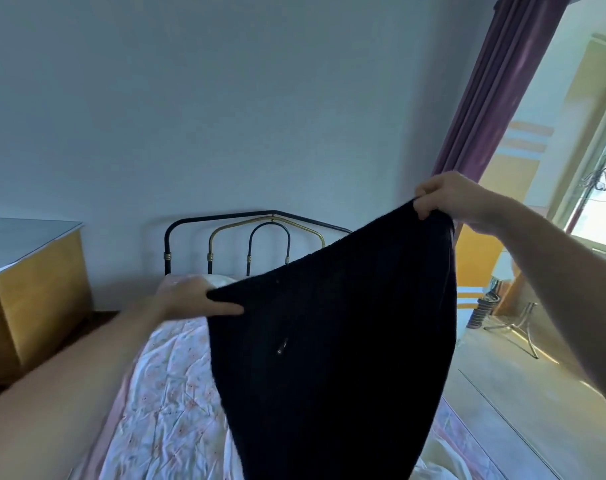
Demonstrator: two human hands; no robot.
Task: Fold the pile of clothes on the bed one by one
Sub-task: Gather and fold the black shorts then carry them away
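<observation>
A black knitted garment [332, 341] hangs in the air above the bed [163, 393], stretched between two raised hands and narrowing as it drops toward the lower edge of the view. A small pale button or fastener shows near its middle. The left hand [190, 297] grips the lower, nearer corner of its top edge, fingers [225, 308] closed on the cloth with one finger laid along the fabric. The right hand [443, 195] is held higher and further right, its fingers [421, 207] pinched shut over the other corner. Both forearms are bare.

Under the garment the bed carries a crumpled white sheet with a faint floral print and a pink border. At its far end stands a black and brass metal headboard [256, 240] against a pale wall. A yellow wooden cabinet [35, 282] sits to the left of the bed. To the right hangs a purple curtain [495, 88], with a bright window [603, 202] beyond it.
</observation>
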